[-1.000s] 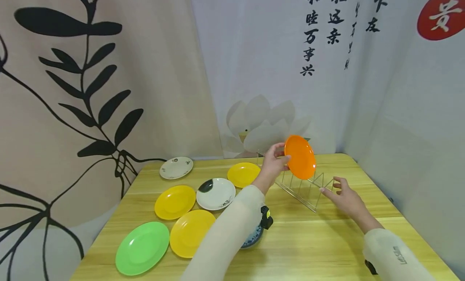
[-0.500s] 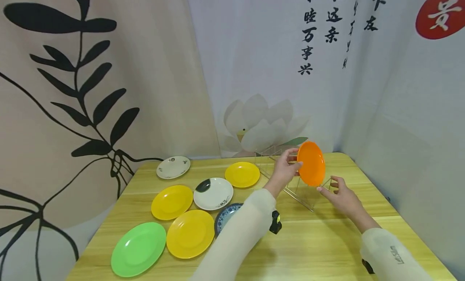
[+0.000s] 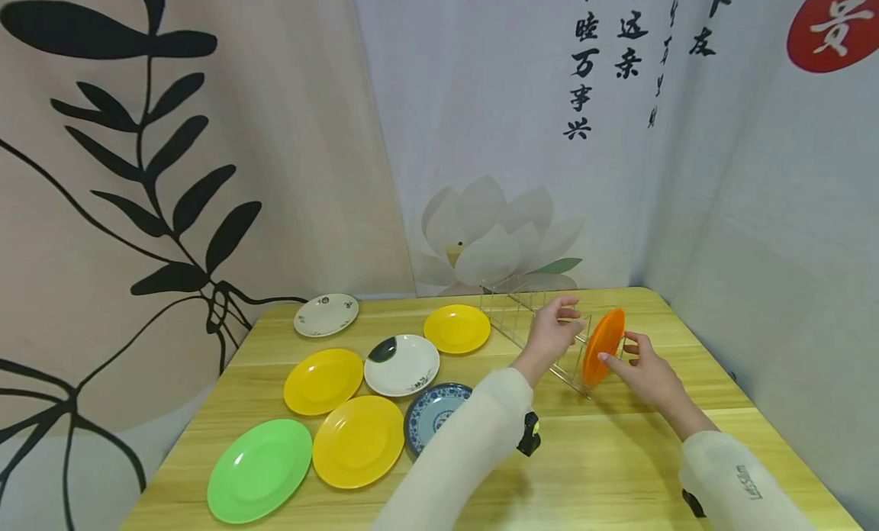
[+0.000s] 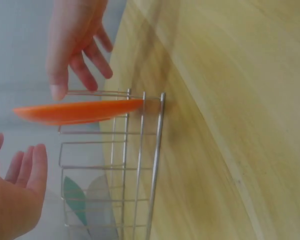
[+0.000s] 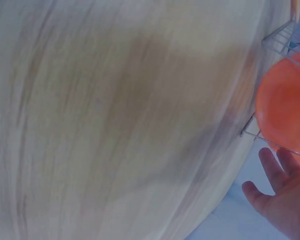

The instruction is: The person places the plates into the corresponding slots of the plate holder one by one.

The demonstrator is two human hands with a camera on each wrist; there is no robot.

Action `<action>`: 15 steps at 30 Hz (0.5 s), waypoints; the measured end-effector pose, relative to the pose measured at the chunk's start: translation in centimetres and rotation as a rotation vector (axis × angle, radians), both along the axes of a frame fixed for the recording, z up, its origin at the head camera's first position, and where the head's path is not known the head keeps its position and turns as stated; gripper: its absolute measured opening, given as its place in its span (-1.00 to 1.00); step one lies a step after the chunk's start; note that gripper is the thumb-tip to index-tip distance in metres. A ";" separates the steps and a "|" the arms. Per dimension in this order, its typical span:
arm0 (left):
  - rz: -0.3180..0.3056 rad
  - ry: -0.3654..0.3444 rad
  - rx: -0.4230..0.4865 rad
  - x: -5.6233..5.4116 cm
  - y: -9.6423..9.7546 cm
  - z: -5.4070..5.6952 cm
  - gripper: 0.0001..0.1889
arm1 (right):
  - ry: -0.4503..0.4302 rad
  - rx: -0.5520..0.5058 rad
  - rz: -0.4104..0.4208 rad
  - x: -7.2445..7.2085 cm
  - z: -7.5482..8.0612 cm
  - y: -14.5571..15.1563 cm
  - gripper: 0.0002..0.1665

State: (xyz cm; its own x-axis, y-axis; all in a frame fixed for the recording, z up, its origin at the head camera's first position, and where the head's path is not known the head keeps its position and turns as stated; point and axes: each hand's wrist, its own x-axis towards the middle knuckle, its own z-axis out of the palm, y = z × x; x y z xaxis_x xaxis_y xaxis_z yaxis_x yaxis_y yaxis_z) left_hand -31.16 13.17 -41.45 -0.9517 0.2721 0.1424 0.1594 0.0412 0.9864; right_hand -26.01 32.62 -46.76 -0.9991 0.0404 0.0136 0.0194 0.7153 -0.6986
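An orange plate (image 3: pixel 606 348) stands on edge in the right end of a wire dish rack (image 3: pixel 570 381). My left hand (image 3: pixel 549 333) is just left of the plate, apart from it, with fingers loosely extended and nothing held. In the left wrist view, a gap shows between the left fingers and the orange plate (image 4: pixel 80 114). My right hand (image 3: pixel 652 374) holds the rack's right end between thumb and fingers, its thumb close to the plate. Whether that thumb touches the plate I cannot tell. The right wrist view shows the right fingers (image 5: pixel 272 170) at the end wire.
Left of the rack lie several flat plates: green (image 3: pixel 259 471), yellow (image 3: pixel 359 442), another yellow (image 3: pixel 323 381), a further yellow (image 3: pixel 456 329), white with a dark patch (image 3: pixel 412 367), and white (image 3: pixel 326 315). The left sleeve partly covers a blue-patterned plate (image 3: pixel 429 413). A curtain hangs behind the table.
My left hand carried the orange plate rightward and down into the rack's end, then let go. The right hand stayed at the rack's end.
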 end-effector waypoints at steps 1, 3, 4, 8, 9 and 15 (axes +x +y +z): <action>0.010 -0.004 -0.004 0.0 -0.1 -0.1 -0.62 | 0.003 0.001 -0.001 0.0 0.0 -0.1 0.18; 0.030 -0.016 -0.003 -0.1 -0.4 -0.2 -0.63 | 0.007 0.004 0.000 0.0 0.1 -0.2 0.17; 0.039 -0.020 -0.001 -0.2 -0.6 -0.3 -0.63 | 0.008 0.004 0.001 0.0 0.1 -0.3 0.17; 0.075 -0.030 0.010 -0.8 -1.2 -0.5 -0.64 | -0.001 0.001 0.004 0.1 0.2 -0.5 0.18; 0.079 -0.028 0.013 -0.9 -1.4 -0.5 -0.64 | -0.003 0.002 0.004 0.1 0.3 -0.5 0.18; 0.084 -0.036 0.017 -1.5 -3.1 -0.2 -0.63 | -0.005 0.004 0.009 0.1 0.1 -0.4 0.17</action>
State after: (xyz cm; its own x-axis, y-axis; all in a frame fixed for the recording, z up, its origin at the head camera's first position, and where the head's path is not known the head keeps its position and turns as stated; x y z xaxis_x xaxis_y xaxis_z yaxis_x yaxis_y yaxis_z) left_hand -32.67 10.05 -41.65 -0.9755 0.1890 0.1122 0.1210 0.0357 0.9920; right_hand -25.92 32.18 -46.65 -0.9995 0.0310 0.0084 0.0165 0.7179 -0.6959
